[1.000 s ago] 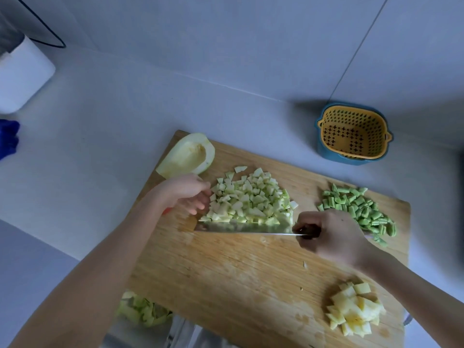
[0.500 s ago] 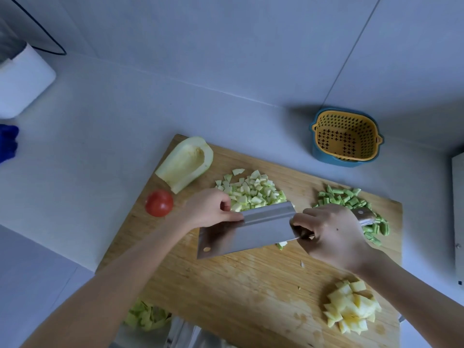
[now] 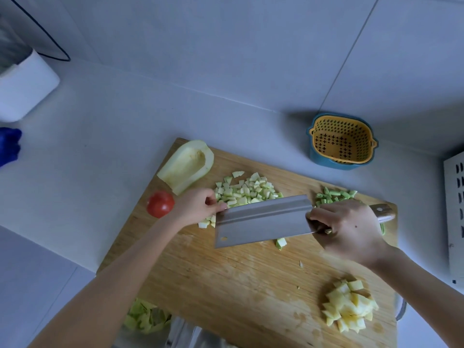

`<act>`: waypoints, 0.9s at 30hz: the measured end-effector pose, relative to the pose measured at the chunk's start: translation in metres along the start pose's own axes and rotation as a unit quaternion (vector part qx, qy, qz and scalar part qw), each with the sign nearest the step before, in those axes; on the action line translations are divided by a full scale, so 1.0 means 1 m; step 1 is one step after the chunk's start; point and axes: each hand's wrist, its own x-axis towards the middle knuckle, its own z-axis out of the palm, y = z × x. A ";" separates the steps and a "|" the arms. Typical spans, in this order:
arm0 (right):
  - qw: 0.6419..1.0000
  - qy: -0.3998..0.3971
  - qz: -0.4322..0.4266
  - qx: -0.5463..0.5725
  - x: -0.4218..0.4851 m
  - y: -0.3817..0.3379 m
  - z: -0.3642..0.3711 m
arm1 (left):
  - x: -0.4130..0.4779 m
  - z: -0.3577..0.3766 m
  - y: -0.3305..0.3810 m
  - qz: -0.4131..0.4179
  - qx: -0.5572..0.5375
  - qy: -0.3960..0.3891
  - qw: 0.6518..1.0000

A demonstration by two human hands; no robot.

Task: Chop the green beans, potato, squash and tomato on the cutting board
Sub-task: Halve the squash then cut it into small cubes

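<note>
Right hand (image 3: 349, 229) fisted around the wooden handle of a broad steel cleaver (image 3: 263, 221), blade tilted flat-side up over the wooden cutting board (image 3: 226, 277). Left hand (image 3: 198, 205), fingers curled, pinches the blade's far spine corner beside the pile of diced pale-green squash (image 3: 247, 190). Halved squash (image 3: 187, 165) and whole red tomato (image 3: 160, 204) at board's left; chopped green beans (image 3: 335, 194) behind right hand; yellow potato cubes (image 3: 349, 306) near right corner.

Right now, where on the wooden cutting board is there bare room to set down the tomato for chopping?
The widest bare patch of the wooden cutting board lies below the steel cleaver, between the left forearm and the yellow diced potato pile. The far edge is crowded: pale squash half, diced squash heap, chopped green beans.
</note>
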 end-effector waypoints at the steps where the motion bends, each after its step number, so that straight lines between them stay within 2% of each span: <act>1: 1.000 0.003 -0.006 0.001 -0.001 0.000 0.000 | 0.003 0.001 0.001 -0.011 0.002 0.033 0.999; 5: 1.000 0.014 0.004 0.016 -0.005 0.000 0.000 | 0.013 -0.007 0.004 -0.048 0.039 0.162 0.985; 8: 0.999 0.010 0.033 0.039 -0.010 -0.002 0.002 | 0.024 -0.028 0.000 -0.067 0.056 0.312 0.946; 9: 0.998 0.009 0.047 0.051 -0.011 -0.003 0.003 | 0.030 -0.037 -0.004 -0.077 0.068 0.338 0.936; 10: 0.996 0.008 0.064 0.064 -0.012 -0.005 0.004 | 0.037 -0.045 -0.008 -0.093 0.088 0.331 0.935; 14: 0.981 0.007 0.165 0.098 -0.013 -0.014 0.006 | 0.061 -0.068 -0.021 -0.127 0.154 0.102 0.975; 16: 0.971 0.015 0.211 0.111 -0.015 -0.017 0.007 | 0.071 -0.070 -0.025 -0.117 0.139 0.040 0.983; 22: 0.915 0.001 0.338 0.219 -0.016 -0.029 0.003 | 0.086 -0.080 -0.028 -0.093 0.202 -0.017 0.975; 25: 0.902 -0.003 0.361 0.237 -0.017 -0.036 0.002 | 0.092 -0.086 -0.040 -0.086 0.059 0.064 0.992; 27: 0.898 -0.007 0.372 0.234 -0.017 -0.043 0.003 | 0.097 -0.085 -0.046 -0.098 -0.010 0.082 0.992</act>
